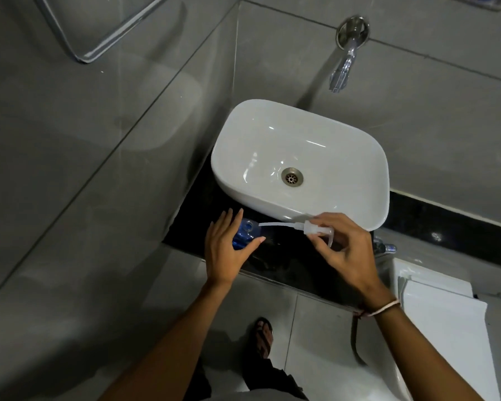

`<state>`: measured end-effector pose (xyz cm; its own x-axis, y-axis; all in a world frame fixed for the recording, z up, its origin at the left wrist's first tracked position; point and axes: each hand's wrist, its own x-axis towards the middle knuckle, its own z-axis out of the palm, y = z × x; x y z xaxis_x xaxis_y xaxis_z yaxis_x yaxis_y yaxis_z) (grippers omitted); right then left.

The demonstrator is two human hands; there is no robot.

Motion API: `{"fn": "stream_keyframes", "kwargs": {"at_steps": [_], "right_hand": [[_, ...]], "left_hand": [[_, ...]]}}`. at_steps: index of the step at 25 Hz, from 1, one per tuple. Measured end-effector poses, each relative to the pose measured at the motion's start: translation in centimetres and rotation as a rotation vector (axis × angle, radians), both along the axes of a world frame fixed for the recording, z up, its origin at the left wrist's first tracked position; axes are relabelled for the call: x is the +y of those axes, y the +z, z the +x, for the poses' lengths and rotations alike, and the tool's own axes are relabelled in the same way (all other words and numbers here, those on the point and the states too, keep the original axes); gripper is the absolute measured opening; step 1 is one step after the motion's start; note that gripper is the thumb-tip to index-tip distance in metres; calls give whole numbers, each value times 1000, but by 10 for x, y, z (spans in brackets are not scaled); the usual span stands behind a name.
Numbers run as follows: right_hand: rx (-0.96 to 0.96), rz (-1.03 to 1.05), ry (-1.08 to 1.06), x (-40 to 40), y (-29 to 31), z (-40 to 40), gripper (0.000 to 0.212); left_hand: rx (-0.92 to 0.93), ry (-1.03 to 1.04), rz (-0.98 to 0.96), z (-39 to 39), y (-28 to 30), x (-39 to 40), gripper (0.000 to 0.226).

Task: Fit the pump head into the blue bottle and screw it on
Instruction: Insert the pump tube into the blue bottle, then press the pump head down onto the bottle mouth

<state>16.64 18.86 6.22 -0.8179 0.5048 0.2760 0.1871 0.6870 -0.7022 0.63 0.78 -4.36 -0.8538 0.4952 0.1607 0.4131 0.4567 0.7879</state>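
The blue bottle (245, 233) stands on the black counter just left of the basin, its open neck facing up. My left hand (229, 247) curls around its left side, thumb against the front of the bottle and the fingers spread; much of the bottle is hidden behind the palm. My right hand (342, 247) pinches the translucent white pump head (315, 228) by its collar, held sideways. Its dip tube points left, and the tube's tip ends a little right of the bottle's mouth, outside it.
A white basin (298, 134) sits on the black counter (275, 257) in a grey tiled corner. A chrome tap (343, 66) juts from the wall above it. A white toilet cistern (440, 308) stands at the right, with a small chrome fitting (385, 247) beside it.
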Motion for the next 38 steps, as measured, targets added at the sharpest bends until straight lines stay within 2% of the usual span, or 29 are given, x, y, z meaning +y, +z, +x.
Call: {"fn": "stream_keyframes", "kwargs": {"at_steps": [5, 12, 16, 22, 26, 28, 30, 31, 32, 34, 36, 38], "right_hand": [[-102, 162, 203, -10, 32, -35, 23], [-435, 392, 468, -27, 52, -93, 30], [-584, 451, 579, -47, 45, -128, 20], [-652, 467, 573, -46, 35, -135, 8], [-639, 521, 504, -48, 16, -128, 19], [-688, 552, 399, -44, 10, -127, 40], [-698, 474, 329, -41, 5, -120, 57], [-668, 362, 328, -40, 3, -116, 60], [-618, 217, 344, -39, 2, -112, 59], [-539, 5, 342, -34, -4, -109, 44], [-531, -47, 252, -32, -11, -107, 32], [-503, -116, 197, -34, -16, -103, 40]], "left_hand": [[8, 3, 24, 0, -1, -3, 78], [2, 20, 12, 0, -6, -2, 81], [-1, 41, 25, 2, -10, -1, 82], [-12, 29, 88, -1, -13, 1, 78], [2, 27, 98, -2, -13, 2, 78], [30, 12, 88, -2, -14, 0, 79], [111, 7, 58, -3, -17, -2, 77], [151, 7, 39, -4, -17, -2, 77], [179, 9, 21, -5, -17, -1, 76], [204, 19, 5, -6, -17, 0, 76], [216, 12, 2, -7, -19, 0, 76], [227, 0, 1, -9, -21, -1, 75]]}}
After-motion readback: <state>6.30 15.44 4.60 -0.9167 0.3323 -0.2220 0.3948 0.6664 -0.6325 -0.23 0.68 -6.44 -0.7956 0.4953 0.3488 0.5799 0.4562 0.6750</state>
